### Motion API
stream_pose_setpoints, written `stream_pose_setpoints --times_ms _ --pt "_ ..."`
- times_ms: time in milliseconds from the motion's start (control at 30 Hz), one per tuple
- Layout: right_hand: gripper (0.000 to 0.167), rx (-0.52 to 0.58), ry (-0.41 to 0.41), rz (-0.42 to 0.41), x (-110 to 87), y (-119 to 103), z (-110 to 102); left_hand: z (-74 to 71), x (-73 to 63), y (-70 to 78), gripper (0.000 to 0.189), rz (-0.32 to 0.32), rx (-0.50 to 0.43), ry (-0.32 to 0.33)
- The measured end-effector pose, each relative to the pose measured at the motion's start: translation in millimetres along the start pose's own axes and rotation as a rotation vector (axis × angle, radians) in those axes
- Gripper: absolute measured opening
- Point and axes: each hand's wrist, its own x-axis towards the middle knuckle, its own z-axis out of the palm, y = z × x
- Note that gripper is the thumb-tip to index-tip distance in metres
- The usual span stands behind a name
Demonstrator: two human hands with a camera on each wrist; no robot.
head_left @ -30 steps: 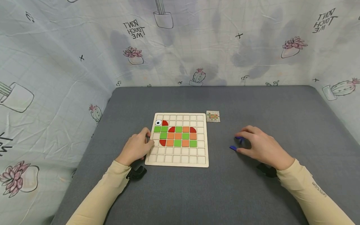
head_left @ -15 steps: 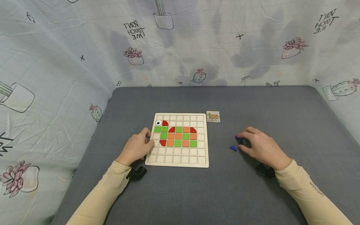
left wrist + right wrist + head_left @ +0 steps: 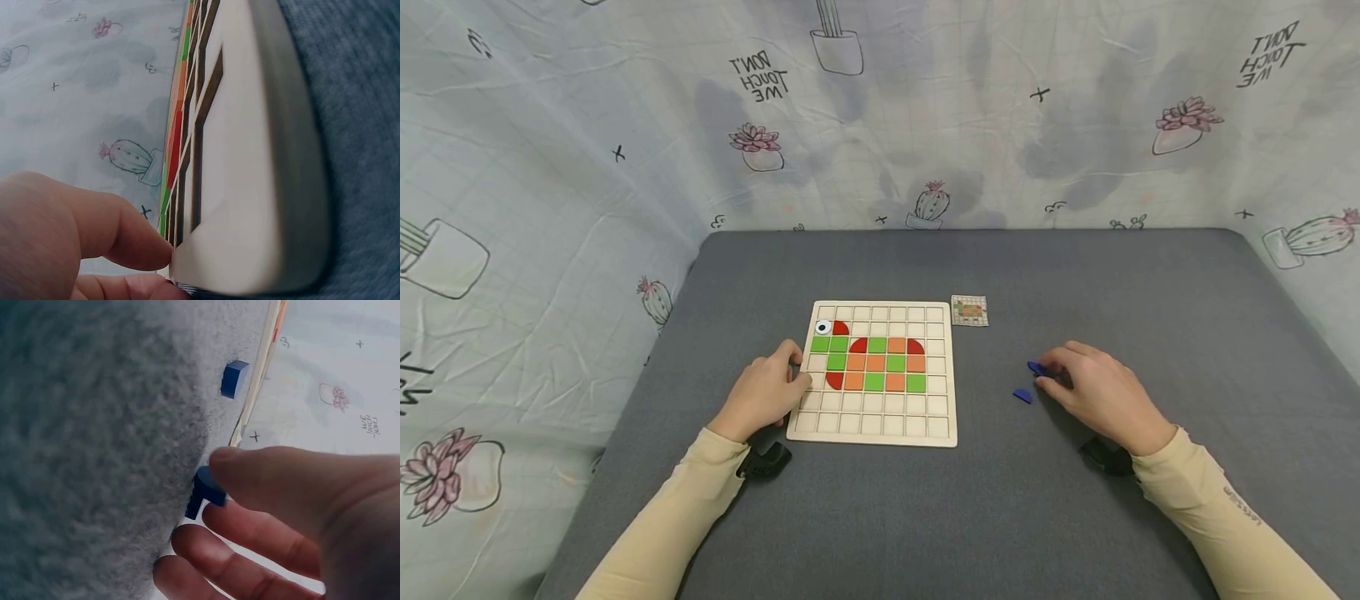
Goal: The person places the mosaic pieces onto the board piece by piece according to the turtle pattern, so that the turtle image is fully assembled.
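A square wooden grid board point(image 3: 880, 427) lies on the grey table, with green, orange and red tiles and a white eye tile point(image 3: 823, 327) set in its cells. My left hand point(image 3: 763, 390) grips the board's left edge, thumb at the rim in the left wrist view. To the right of the board, my right hand point(image 3: 1101, 392) pinches a small blue piece point(image 3: 211, 481) between thumb and index finger, close over the table. Another bit of blue point(image 3: 193, 505) shows just under it. A separate blue piece point(image 3: 1022, 396) with a curved edge lies nearer the board.
A small printed pattern card point(image 3: 969, 311) lies by the board's upper right corner. The grey tabletop point(image 3: 970, 517) extends around the board. White fabric with cactus drawings point(image 3: 880, 100) hangs behind and at the sides.
My right thumb has drawn back from the nearer blue piece and closed toward the index finger at the farther one. The left hand and the board stay still.
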Motion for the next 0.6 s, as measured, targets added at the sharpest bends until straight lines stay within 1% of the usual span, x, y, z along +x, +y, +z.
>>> stream_pose_setpoints --times_ms 200,400,600 --pt "0.016 0.02 -0.024 -0.008 -0.3 -1.1 0.9 -0.2 0.4 0.3 0.022 0.001 0.001 -0.002" --pt "0.017 0.025 -0.007 -0.045 -0.3 -2.5 3.6 0.5 0.6 -0.5 0.021 0.0 0.001 0.0" --pt "0.016 0.036 -0.002 -0.06 -0.5 -4.8 4.8 1.4 1.0 -1.2 0.021 -0.003 0.002 0.005"
